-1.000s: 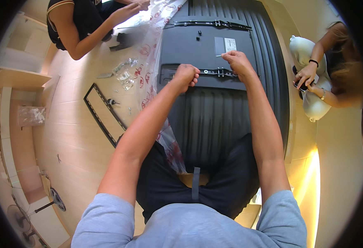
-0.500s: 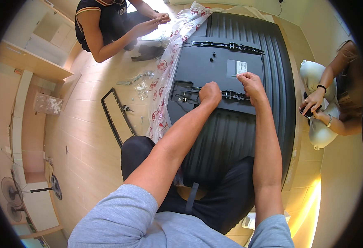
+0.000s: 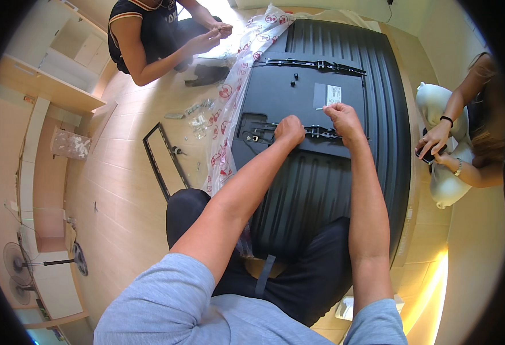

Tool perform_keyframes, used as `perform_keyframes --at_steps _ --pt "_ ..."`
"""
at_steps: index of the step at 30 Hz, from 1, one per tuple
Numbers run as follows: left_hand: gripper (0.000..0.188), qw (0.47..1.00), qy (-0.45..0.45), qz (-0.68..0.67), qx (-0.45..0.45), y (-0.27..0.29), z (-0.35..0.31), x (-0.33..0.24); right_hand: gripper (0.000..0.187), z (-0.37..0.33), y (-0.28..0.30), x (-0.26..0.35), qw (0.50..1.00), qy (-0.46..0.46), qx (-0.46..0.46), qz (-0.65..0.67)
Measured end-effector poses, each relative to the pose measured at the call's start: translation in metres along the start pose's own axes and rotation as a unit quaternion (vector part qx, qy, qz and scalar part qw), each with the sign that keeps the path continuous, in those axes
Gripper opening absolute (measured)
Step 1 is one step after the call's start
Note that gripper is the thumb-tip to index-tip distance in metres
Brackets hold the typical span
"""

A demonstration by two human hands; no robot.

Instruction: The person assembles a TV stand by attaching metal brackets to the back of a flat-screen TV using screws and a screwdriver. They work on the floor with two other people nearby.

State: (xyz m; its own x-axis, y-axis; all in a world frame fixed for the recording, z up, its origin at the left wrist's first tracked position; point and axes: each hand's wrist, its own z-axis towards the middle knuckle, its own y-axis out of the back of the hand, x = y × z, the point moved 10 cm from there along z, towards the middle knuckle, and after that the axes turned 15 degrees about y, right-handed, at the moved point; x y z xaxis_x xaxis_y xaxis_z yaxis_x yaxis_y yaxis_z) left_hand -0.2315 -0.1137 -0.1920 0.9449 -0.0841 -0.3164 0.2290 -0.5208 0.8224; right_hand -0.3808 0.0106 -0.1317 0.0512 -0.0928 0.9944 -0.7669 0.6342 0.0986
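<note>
A large black flat-panel television (image 3: 298, 195) lies with its ribbed back facing up before my knees. Across its raised panel run two black mounting brackets, the far bracket (image 3: 315, 64) and the near bracket (image 3: 322, 132). My left hand (image 3: 290, 130) is closed over the left part of the near bracket; its fingertips are mostly hidden. Just above that bracket's right part, my right hand (image 3: 343, 122) pinches a thin silvery screw (image 3: 320, 108), which points left beside a white label. Two small black spacers (image 3: 294, 80) rest between the brackets.
Printed plastic wrap (image 3: 225, 115) lines the television's left edge. On the floor lie a black rectangular frame (image 3: 163, 161), a screwdriver (image 3: 179, 150) and small hardware bags (image 3: 201, 118). One person (image 3: 149, 40) crouches far left, hands together; another (image 3: 465, 126) sits right, beside a pale cushion (image 3: 433, 103).
My right hand has shifted slightly left with the screw. The left hand stays on the near bracket. The whole view has moved a little.
</note>
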Motion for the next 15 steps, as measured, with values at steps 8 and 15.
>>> perform_keyframes --at_steps 8,15 --pt "0.029 0.842 -0.098 -0.432 0.308 0.024 -0.026 -0.020 0.017 -0.020 -0.028 0.002 0.988 -0.094 0.010 0.124" --pt "0.028 0.660 -0.171 -0.563 0.467 0.112 -0.098 -0.024 0.015 -0.054 -0.098 0.080 0.912 -0.034 0.101 0.397"
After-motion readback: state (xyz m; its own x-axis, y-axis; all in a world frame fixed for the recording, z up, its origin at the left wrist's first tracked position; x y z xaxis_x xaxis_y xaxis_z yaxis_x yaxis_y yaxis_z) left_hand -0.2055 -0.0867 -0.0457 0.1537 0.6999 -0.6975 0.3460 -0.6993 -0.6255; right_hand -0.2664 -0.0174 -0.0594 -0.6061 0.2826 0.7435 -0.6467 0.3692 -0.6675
